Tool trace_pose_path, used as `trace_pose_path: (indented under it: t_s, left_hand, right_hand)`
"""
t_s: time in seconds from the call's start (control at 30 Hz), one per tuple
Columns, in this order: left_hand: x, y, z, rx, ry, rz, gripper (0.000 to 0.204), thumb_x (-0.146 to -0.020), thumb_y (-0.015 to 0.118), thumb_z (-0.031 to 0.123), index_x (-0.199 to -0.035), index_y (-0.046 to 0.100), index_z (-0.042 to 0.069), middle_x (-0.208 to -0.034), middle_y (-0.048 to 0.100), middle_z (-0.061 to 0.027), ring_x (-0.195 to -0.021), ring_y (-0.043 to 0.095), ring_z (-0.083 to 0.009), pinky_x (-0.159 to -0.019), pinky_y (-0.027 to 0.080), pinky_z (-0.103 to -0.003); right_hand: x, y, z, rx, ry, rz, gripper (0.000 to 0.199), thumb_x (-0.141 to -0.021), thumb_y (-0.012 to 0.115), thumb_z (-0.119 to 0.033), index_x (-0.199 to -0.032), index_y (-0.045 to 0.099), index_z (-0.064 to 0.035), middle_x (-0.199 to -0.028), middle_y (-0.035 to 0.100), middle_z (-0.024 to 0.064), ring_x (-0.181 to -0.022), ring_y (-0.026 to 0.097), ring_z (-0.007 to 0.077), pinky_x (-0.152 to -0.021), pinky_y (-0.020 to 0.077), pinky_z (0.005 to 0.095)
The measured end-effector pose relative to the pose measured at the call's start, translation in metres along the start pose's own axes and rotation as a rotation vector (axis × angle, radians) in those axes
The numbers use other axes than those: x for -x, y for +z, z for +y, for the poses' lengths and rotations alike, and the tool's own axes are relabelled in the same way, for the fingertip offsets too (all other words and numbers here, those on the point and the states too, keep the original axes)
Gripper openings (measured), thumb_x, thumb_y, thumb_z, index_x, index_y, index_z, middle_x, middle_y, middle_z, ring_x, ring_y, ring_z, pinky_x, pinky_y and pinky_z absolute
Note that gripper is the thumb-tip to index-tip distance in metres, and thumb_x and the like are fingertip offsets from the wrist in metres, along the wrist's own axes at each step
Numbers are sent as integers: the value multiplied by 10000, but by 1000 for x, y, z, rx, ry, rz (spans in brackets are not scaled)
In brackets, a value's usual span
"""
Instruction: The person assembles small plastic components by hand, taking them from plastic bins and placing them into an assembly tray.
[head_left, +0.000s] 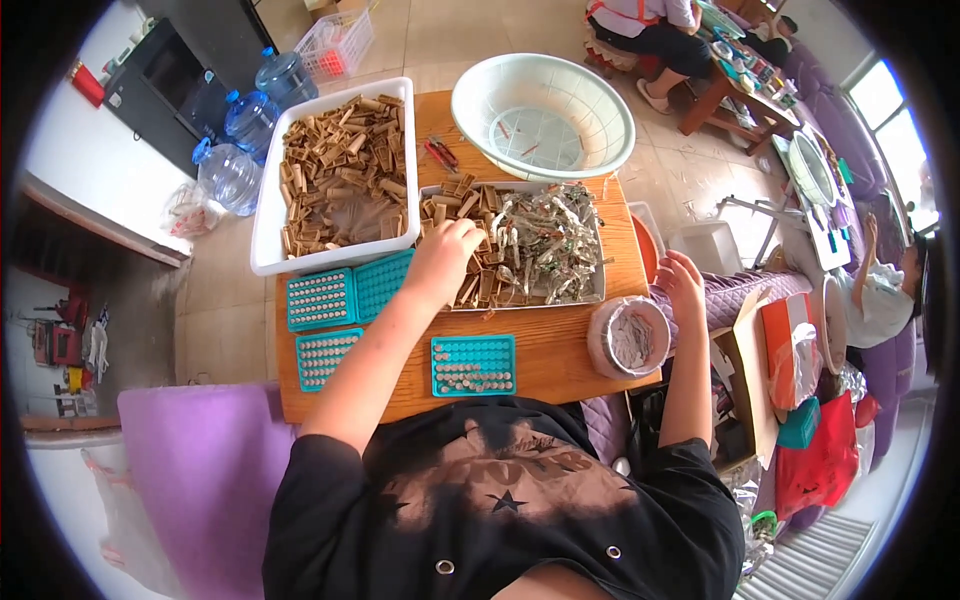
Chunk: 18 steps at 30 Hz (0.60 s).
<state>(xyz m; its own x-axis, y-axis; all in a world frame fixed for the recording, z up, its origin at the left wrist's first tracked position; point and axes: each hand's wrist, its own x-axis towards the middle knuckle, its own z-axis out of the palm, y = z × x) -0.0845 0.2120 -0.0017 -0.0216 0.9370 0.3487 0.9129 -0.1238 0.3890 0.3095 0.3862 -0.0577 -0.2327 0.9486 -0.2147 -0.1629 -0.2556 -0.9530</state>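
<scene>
My left hand (450, 258) reaches into a shallow tray (540, 302), over the small brown cardboard pieces (470, 205) on its left side. Its fingers are bent together, and whatever they may hold is hidden. Tangled strips of clear and silvery wrap with dark bits (550, 240) fill the tray's right side. Off the table's right edge, my right hand (682, 287) is raised with its fingers loosely curved and apart, holding nothing that I can see. Below it stands a round tub (597, 345) with a greyish filling. A teal rack (473, 341) of small round silvery pieces lies close to my body.
A white bin (408, 150) of brown cardboard pieces stands at the far left, beside red-handled pliers (440, 153) and a large pale basin (615, 165). More teal racks (322, 298) lie at the left. Water bottles (228, 175) stand on the floor; other people sit at the right.
</scene>
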Motion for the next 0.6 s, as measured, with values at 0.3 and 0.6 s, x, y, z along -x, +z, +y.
trace_pose_path:
  t_s: [0.3, 0.6]
  left_hand:
    - [3, 10, -20, -305, 76, -219, 52, -770, 537, 72, -806, 573, 60, -839, 619, -80, -896, 581, -251, -843, 413, -388]
    - [57, -41, 51, 311, 219, -546, 85, -730, 588, 106, -803, 631, 97, -891, 575, -83, -802, 596, -277, -694, 500, -368]
  right_hand:
    - [76, 109, -69, 238, -204, -285, 156, -888, 504, -83, -972, 595, 11, -843, 620, 59, -774, 588, 123, -706, 477, 254]
    - [41, 217, -21, 970, -600, -281, 151, -784, 612, -147, -890, 662, -51, -842, 646, 106, -737, 619, 244, -687, 491, 327]
